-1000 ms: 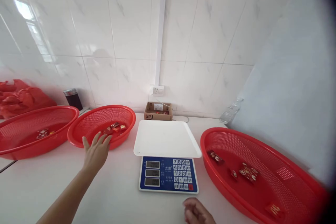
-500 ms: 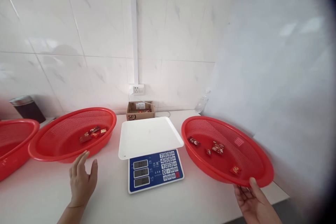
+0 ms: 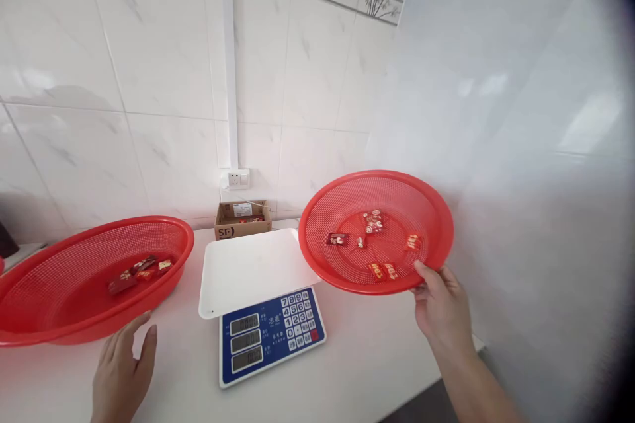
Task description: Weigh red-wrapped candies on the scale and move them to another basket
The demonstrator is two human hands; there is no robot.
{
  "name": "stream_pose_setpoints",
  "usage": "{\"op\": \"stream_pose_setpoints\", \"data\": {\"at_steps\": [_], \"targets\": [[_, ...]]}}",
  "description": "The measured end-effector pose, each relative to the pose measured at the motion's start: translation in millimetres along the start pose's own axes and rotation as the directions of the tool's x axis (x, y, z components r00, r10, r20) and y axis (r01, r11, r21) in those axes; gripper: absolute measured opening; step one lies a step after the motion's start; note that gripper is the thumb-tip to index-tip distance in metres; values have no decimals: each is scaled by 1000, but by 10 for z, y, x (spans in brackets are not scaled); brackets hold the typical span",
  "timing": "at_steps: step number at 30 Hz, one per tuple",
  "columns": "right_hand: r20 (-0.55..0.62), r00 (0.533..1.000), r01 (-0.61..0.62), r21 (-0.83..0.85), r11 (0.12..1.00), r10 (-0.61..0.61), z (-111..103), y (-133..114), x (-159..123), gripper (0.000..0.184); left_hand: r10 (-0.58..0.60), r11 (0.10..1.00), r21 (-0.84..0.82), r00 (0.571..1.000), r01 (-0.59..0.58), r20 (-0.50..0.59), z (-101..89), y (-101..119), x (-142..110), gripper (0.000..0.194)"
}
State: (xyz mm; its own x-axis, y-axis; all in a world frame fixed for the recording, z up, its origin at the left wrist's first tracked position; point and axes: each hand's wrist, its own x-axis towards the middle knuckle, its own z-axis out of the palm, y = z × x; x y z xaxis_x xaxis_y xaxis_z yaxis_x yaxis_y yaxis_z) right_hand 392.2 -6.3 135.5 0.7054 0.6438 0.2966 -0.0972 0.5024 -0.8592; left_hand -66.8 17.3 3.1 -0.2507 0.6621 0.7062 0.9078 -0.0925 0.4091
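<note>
My right hand (image 3: 444, 314) grips the near right rim of a red mesh basket (image 3: 397, 201), thumb on top and fingers beneath. The basket is raised and tilted toward me, its left edge over the scale's pan. Several small red candy packets (image 3: 374, 221) lie inside it. My left hand (image 3: 124, 370) is open, thumb and fingers apart, just in front of another red basket (image 3: 69, 264) with several packets (image 3: 136, 275) in it. Between the hands stands a blue-and-white digital scale (image 3: 272, 337) with a bare white pan (image 3: 253, 271); its display digits are faint.
Behind the scale a small cardboard box (image 3: 243, 228) stands against the tiled wall, below a socket (image 3: 238, 178). A grey-white panel (image 3: 520, 145) rises along the right side. The white table (image 3: 347, 370) ends at the lower right.
My right hand has lifted the right basket off the table and brought it up and left, toward the scale. The view has turned somewhat right. My left hand stays open by the left basket.
</note>
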Motion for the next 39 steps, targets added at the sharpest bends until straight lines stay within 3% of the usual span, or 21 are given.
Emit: {"op": "stream_pose_setpoints", "data": {"at_steps": [4,9,13,18,22,24,30,32,33,35,39], "targets": [[189,974,158,-154,975,-128,372,-54,-12,24,-9,1000,-15,999,9,34,35,-54,-34,43],[418,886,363,-352,863,-202,702,-51,-121,25,-38,999,-11,999,38,33,49,-115,-65,37],[583,764,547,-360,756,-275,865,-34,-258,29,-21,1000,-12,1000,22,20,68,-140,-77,34],[722,572,748,-265,608,-389,961,5,-354,26,24,1000,-8,1000,-24,4,99,-147,-100,33],[787,426,832,-147,535,-446,1002,35,-375,23,15,1000,-25,1000,-15,-2,101,-143,-107,33],[803,394,848,-129,515,-447,1013,49,-371,24,-4,999,-32,1000,4,9,92,-132,-104,32],[776,438,852,-198,484,-454,951,30,-323,27,-30,999,-43,999,31,40,65,-100,-98,30],[747,475,849,-249,467,-465,875,-13,-300,27,-33,998,-45,998,35,46,64,-100,-100,30],[719,511,837,-290,465,-472,818,-38,-285,27,-40,998,-45,998,42,53,65,-101,-101,30],[624,627,769,-405,494,-466,659,-83,-246,27,-56,997,-47,996,59,68,68,-104,-101,30],[271,906,422,-589,689,-324,147,-67,-125,27,-75,995,-56,994,80,78,72,-102,-95,30]]}}
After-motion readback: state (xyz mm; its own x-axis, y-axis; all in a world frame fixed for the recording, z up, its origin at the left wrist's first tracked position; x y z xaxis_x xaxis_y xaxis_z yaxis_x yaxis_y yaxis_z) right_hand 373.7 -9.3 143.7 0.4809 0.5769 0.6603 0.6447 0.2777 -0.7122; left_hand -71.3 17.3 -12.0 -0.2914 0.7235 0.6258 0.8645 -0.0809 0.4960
